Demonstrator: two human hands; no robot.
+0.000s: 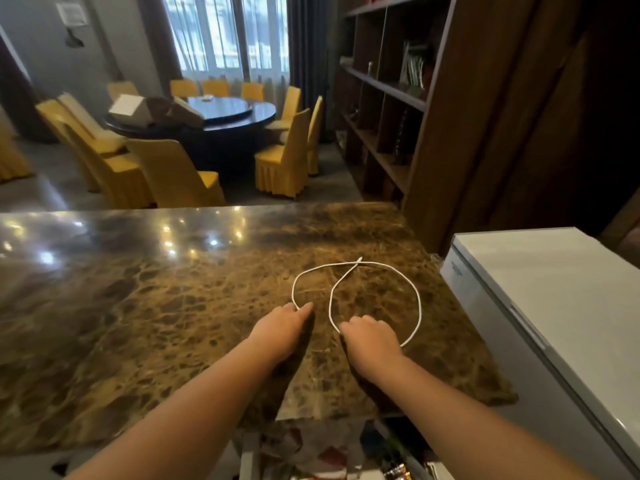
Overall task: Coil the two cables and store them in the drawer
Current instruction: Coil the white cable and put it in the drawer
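On the marble counter (173, 306) — white cable (412, 289) looped, pinched in both left hand (282, 329) and right hand (370, 337) grips.

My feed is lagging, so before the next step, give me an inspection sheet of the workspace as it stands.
Surface: glossy brown marble countertop, reflecting ceiling lights.
Job's things: one thin white cable lying in loose loops on the countertop; second cable not seen; open drawer below the counter edge, holding mixed items.
Clutter: nothing seen on the countertop.
Grippers: left hand pinching one stretch of the cable; right hand closed on another stretch.
Cables: loops cross near the far connector end; not yet coiled.
Surroundings: white chest appliance at right, dark wooden shelving, round dining table with yellow chairs.
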